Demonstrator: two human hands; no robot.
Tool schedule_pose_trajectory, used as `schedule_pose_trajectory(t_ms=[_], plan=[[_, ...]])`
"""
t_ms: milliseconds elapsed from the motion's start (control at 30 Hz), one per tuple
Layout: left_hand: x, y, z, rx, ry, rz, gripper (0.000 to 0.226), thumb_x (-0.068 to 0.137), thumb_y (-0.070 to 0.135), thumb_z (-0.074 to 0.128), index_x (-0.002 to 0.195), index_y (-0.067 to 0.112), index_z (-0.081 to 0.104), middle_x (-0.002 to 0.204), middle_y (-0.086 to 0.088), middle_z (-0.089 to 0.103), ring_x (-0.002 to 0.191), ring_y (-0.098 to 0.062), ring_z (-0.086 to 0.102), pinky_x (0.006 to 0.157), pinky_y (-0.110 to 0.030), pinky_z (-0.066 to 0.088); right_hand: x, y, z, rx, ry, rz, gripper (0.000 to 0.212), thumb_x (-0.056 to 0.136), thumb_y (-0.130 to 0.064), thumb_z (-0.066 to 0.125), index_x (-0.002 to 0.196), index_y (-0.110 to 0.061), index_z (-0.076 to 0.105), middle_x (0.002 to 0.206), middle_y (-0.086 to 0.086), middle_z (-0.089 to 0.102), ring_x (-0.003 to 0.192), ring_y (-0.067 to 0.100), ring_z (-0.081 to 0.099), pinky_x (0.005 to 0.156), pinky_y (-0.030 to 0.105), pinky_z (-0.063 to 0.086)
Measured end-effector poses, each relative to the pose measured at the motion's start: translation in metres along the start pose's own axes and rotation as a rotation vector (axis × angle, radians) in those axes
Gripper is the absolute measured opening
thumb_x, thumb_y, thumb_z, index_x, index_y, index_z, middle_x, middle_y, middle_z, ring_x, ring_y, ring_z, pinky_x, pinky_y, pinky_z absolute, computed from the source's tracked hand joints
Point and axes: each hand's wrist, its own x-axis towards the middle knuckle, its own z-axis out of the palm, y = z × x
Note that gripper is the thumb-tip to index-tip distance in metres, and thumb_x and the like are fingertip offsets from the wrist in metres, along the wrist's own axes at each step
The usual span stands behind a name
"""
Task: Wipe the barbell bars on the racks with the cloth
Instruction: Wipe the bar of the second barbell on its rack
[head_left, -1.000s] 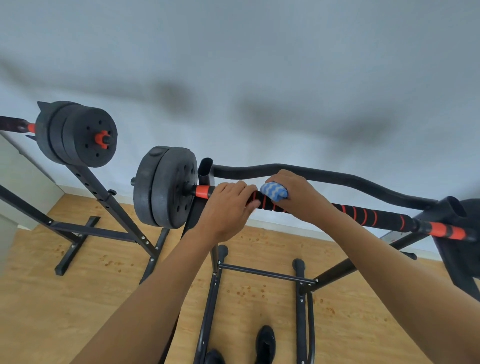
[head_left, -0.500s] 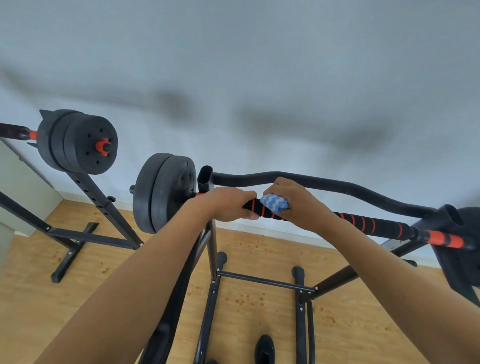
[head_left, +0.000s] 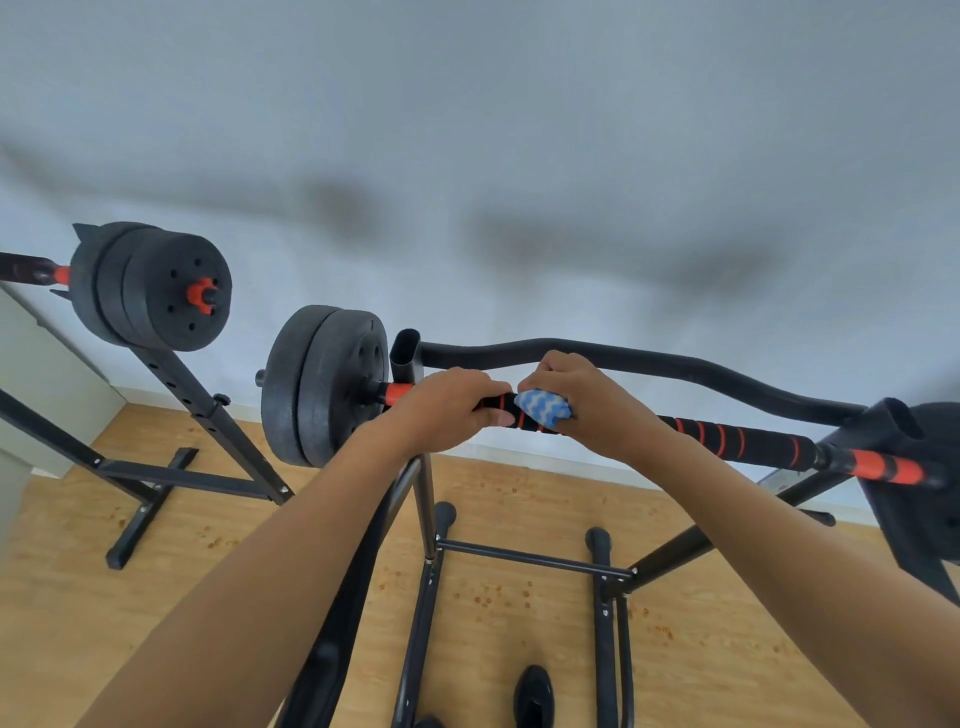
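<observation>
With the cloth (head_left: 543, 409) bunched blue-and-white under the right hand (head_left: 582, 400), the wipe is mid-stroke on the near barbell bar (head_left: 727, 439), which sits across the rack (head_left: 423, 499) at chest height. Right hand is clamped around cloth and bar together; left hand (head_left: 449, 408) is wrapped on the bar just beside it, thumb underneath, steadying, the two hands almost touching. Judgement: only the left portion of the grip is covered so far; the black-and-orange banded length toward the right collar looks unwiped. Next move calls for sliding the cloth rightward along the bar with the grip kept closed, left hand holding so the bar doesn't roll in its cradles. Obstacles: the weight plates (head_left: 324, 384) cap the left end, close beside the left hand; the right rack upright (head_left: 893, 421) and plate limit travel on that side. The curved black bar (head_left: 649, 364) runs just behind, near the knuckles. A second barbell (head_left: 150, 286) on the far-left rack is well apart, presumably still to do. Shoe (head_left: 532, 693) on the wooden floor (head_left: 78, 597) below.
</observation>
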Motion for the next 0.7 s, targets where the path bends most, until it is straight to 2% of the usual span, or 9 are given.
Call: schedule_pose_trajectory(t_ms=[100,200,300,367,433,533,633,700], plan=[[0.01,-0.001,-0.014,-0.076,-0.104,-0.043,0.023,0.103,0.044,0.06,0.115,0.028,0.071,0.091,0.006,0.071,0.083,-0.017,0.066,0.085,-0.05,0.057,-0.002,0.001,0.0,-0.009,-0.012,-0.045,0.026,0.09,-0.018,0.075,0.116,-0.023,0.072,0.101,-0.006,0.054,0.093,0.016,0.051,0.077,0.031,0.049],[0.008,0.002,-0.008,-0.048,-0.081,-0.026,0.026,0.104,0.042,0.058,0.126,0.028,0.065,0.105,0.008,0.07,0.093,-0.014,0.065,0.092,-0.046,0.057,-0.003,0.005,0.0,-0.006,-0.016,-0.026,0.03,0.09,-0.016,0.076,0.119,-0.02,0.07,0.103,-0.004,0.056,0.094,0.017,0.052,0.079,0.028,0.05],[-0.01,0.002,0.014,0.115,0.17,0.09,0.04,0.103,0.039,0.062,0.14,0.026,0.055,0.125,0.006,0.06,0.105,-0.014,0.059,0.094,-0.035,0.054,0.001,0.005,0.0,0.047,0.004,0.048,0.033,0.088,-0.01,0.074,0.119,-0.021,0.069,0.103,-0.004,0.057,0.092,0.015,0.056,0.078,0.027,0.052],[-0.018,0.0,0.027,0.212,0.328,0.149,0.044,0.099,0.035,0.068,0.14,0.021,0.057,0.126,0.003,0.062,0.106,-0.018,0.06,0.09,-0.037,0.056,0.003,0.005,0.002,0.067,0.017,0.054,0.03,0.088,-0.008,0.07,0.114,-0.024,0.069,0.1,-0.005,0.056,0.09,0.014,0.056,0.076,0.031,0.054],[-0.018,-0.002,0.032,0.259,0.393,0.161,0.041,0.099,0.03,0.069,0.137,0.017,0.061,0.121,0.0,0.067,0.105,-0.022,0.063,0.084,-0.041,0.06,0.002,0.004,0.004,0.046,0.011,0.035,0.027,0.089,-0.01,0.071,0.113,-0.022,0.069,0.1,-0.004,0.057,0.089,0.015,0.055,0.077,0.033,0.054],[-0.014,0.002,0.022,0.198,0.289,0.121,0.034,0.105,0.032,0.059,0.136,0.02,0.062,0.118,0.002,0.069,0.105,-0.019,0.062,0.088,-0.04,0.057,-0.001,0.003,0.006,-0.005,-0.002,0.019,0.029,0.089,-0.016,0.076,0.116,-0.024,0.069,0.102,-0.004,0.056,0.093,0.016,0.052,0.08,0.035,0.054],[-0.006,0.004,0.004,0.101,0.073,0.049,0.021,0.107,0.035,0.053,0.119,0.023,0.065,0.096,0.004,0.068,0.089,-0.016,0.062,0.085,-0.045,0.056,-0.004,0.003,0.003,-0.004,-0.013,0.001,0.031,0.089,-0.016,0.077,0.117,-0.025,0.069,0.102,-0.005,0.054,0.095,0.017,0.05,0.079,0.035,0.052],[0.002,0.004,-0.011,0.032,-0.045,-0.022,0.025,0.107,0.039,0.053,0.117,0.023,0.07,0.09,0.005,0.07,0.081,-0.015,0.064,0.083,-0.047,0.056,-0.005,0.001,-0.001,-0.006,-0.034,-0.02,0.029,0.089,-0.016,0.076,0.116,-0.024,0.07,0.104,-0.005,0.053,0.097,0.018,0.049,0.08,0.031,0.049]])
